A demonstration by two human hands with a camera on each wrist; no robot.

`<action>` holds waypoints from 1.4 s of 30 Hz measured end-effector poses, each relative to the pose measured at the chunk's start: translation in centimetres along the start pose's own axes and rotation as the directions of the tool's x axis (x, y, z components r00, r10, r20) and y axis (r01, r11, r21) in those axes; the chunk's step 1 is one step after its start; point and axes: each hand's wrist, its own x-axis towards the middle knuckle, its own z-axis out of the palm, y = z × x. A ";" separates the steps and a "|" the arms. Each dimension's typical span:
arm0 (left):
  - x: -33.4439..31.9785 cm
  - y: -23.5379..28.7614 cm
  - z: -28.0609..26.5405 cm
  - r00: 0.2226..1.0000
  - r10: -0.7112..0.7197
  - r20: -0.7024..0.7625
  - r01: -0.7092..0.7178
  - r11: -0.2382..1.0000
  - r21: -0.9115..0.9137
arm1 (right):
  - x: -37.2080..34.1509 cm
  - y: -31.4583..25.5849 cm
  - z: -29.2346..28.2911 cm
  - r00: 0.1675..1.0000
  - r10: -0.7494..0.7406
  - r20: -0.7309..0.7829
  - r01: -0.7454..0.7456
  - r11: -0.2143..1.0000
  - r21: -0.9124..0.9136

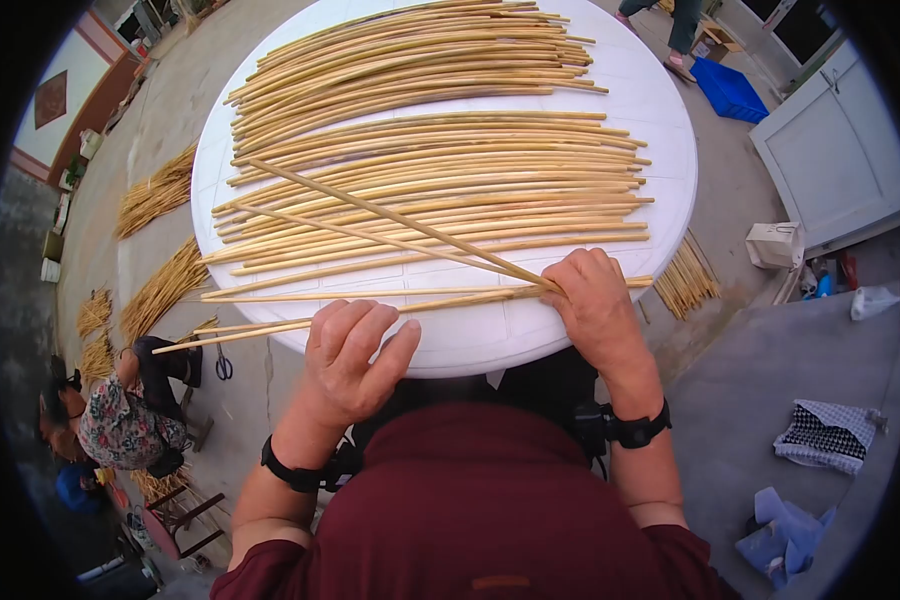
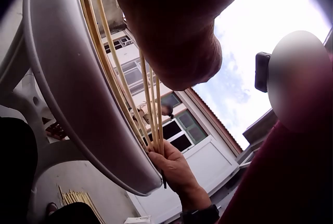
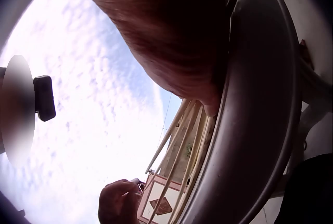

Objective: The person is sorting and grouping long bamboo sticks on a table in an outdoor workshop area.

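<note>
On my feed the R hand (image 1: 595, 310) pinches stalks (image 1: 450, 243) nr their 3 o'clock ends; they fan toward 9–10. L hand (image 1: 355, 360), loosely bent, is nearer the lowest stalks' 9 o'clock ends; can't tell if touching.

Bright daylight, wide-angle bending, black corners; the wrist views seem backlit by glaring sky.

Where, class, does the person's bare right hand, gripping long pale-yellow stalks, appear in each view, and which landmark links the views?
Head: the bare right hand, right of centre, gripping long pale-yellow stalks.
Left wrist: the right hand is low, near the centre, beyond the stalks' upper lengths.
Right wrist: the right hand looms large and dark at top centre.
Shared landmark: the round white table.
</note>
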 end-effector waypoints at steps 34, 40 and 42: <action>5.7 -7.3 9.2 0.681 -0.474 0.558 0.386 0.880 0.276 | -0.3 2.4 2.5 0.772 0.547 -0.323 0.146 0.341 0.929; 6.2 -6.8 9.6 0.686 -0.419 0.595 0.339 0.907 0.248 | -0.1 1.8 1.9 0.746 0.595 -0.299 0.080 0.365 0.927; 6.0 -6.4 9.5 0.696 -0.398 0.597 0.322 0.917 0.236 | 0.0 1.7 1.7 0.745 0.606 -0.279 0.044 0.372 0.927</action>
